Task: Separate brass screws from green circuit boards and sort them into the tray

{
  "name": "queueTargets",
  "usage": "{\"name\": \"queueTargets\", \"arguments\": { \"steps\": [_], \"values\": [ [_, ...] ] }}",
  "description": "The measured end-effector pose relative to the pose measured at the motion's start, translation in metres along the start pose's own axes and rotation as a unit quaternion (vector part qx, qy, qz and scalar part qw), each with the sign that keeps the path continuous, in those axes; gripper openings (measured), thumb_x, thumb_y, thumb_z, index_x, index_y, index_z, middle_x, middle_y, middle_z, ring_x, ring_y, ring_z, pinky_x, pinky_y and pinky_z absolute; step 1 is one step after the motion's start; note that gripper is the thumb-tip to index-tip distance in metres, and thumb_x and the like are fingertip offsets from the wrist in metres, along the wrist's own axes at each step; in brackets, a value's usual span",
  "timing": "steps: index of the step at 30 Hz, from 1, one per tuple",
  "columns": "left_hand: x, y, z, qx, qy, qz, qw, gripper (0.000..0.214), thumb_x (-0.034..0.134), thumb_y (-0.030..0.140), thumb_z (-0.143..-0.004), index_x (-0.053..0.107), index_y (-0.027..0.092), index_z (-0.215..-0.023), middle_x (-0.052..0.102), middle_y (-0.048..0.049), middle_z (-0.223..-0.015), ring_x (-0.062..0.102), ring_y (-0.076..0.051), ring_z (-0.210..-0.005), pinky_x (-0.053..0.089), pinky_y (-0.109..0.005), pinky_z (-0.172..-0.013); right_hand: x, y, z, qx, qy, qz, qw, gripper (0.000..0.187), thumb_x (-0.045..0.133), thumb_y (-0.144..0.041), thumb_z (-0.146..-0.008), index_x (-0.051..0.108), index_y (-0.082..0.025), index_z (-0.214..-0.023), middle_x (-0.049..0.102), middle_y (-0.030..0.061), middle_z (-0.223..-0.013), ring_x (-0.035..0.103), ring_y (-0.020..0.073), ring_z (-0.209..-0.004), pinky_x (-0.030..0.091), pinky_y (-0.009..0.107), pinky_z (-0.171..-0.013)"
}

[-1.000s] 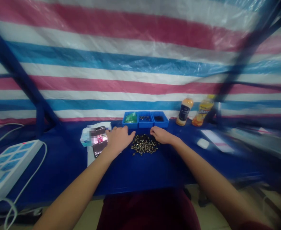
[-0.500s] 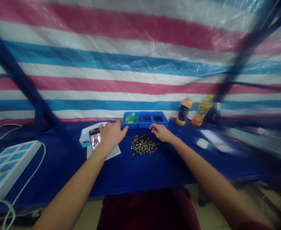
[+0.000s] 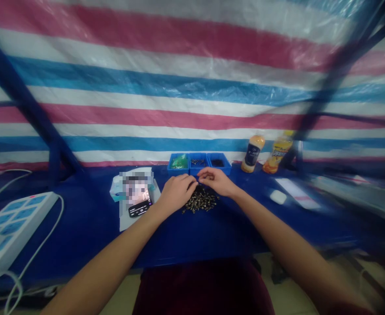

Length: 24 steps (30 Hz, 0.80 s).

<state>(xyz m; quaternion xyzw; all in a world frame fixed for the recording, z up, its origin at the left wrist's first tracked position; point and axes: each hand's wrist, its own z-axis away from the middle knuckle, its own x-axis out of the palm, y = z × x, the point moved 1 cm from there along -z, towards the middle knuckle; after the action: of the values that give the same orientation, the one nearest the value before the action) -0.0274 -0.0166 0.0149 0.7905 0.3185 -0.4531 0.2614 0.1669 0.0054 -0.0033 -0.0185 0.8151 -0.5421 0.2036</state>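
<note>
A heap of small brass-and-dark metal pieces, screw-like (image 3: 201, 202), lies on the blue table. My left hand (image 3: 176, 192) is over the heap's left edge, fingers bent and drawn together; what they hold, if anything, is hidden. Facing it, my right hand (image 3: 219, 182) is above the heap's far side with its fingers curled in a pinch. Any piece in it is too small to make out. The two hands' fingertips nearly meet. Behind them stand three blue bins: the left bin (image 3: 173, 171) with a green bag, the middle with small metal parts, the right with dark bits.
A lit phone (image 3: 140, 209) lies on white paper (image 3: 124, 222) beside a tissue box (image 3: 115, 192). Two drink bottles (image 3: 253, 153) stand back right, near a white case (image 3: 278, 197) and a pale flat slab (image 3: 296, 193). Left is a power strip (image 3: 18, 232) with its cable.
My left hand has left the phone and moved right to the heap, its fingers closing. The phone now lies turned on the paper. My right hand has shifted slightly left.
</note>
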Motion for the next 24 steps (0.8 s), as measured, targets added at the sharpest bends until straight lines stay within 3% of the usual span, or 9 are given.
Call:
{"name": "queueTargets", "arguments": {
  "steps": [6,10,16,24],
  "values": [
    [0.000,-0.003,-0.001,0.002,0.030,0.018,0.999,0.024,0.046,0.033,-0.099,0.067,0.022,-0.094,0.070,-0.0029,-0.091,0.065,-0.019,-0.085,0.044,-0.031,-0.075,0.001,-0.004,0.002,0.033,0.021,0.023,0.999,0.020,0.064,-0.036,-0.085,0.064,-0.019,-0.097,0.065,0.0009,-0.082,0.054,0.0105,-0.058,0.044,0.026,-0.057],
    [-0.001,-0.002,-0.001,0.002,0.041,0.027,0.999,0.023,0.048,0.032,-0.098,0.067,0.022,-0.093,0.070,-0.0020,-0.088,0.064,-0.018,-0.081,0.043,-0.031,-0.073,0.003,-0.011,0.005,0.050,0.004,0.068,0.996,0.027,0.057,-0.041,-0.090,0.062,-0.017,-0.079,0.061,-0.0009,-0.070,0.052,0.0109,-0.059,0.042,0.026,-0.060],
    [-0.002,0.000,-0.001,-0.017,0.049,0.037,0.998,0.023,0.050,0.038,-0.097,0.067,0.023,-0.097,0.071,-0.0012,-0.088,0.064,-0.019,-0.080,0.043,-0.031,-0.072,0.003,-0.009,0.002,0.097,-0.004,0.028,0.995,0.028,0.057,-0.038,-0.091,0.060,-0.017,-0.072,0.063,-0.0008,-0.068,0.054,0.0100,-0.058,0.043,0.024,-0.060],
    [-0.004,0.003,0.000,-0.046,0.008,0.044,0.998,0.027,0.050,0.041,-0.094,0.063,0.021,-0.081,0.068,-0.0012,-0.078,0.061,-0.017,-0.069,0.041,-0.031,-0.065,-0.038,0.022,-0.007,0.247,0.154,-0.028,0.956,0.025,0.057,-0.031,-0.086,0.056,-0.017,-0.066,0.058,0.0012,-0.058,0.050,0.0088,-0.044,0.036,0.021,-0.042]
  ]
}}
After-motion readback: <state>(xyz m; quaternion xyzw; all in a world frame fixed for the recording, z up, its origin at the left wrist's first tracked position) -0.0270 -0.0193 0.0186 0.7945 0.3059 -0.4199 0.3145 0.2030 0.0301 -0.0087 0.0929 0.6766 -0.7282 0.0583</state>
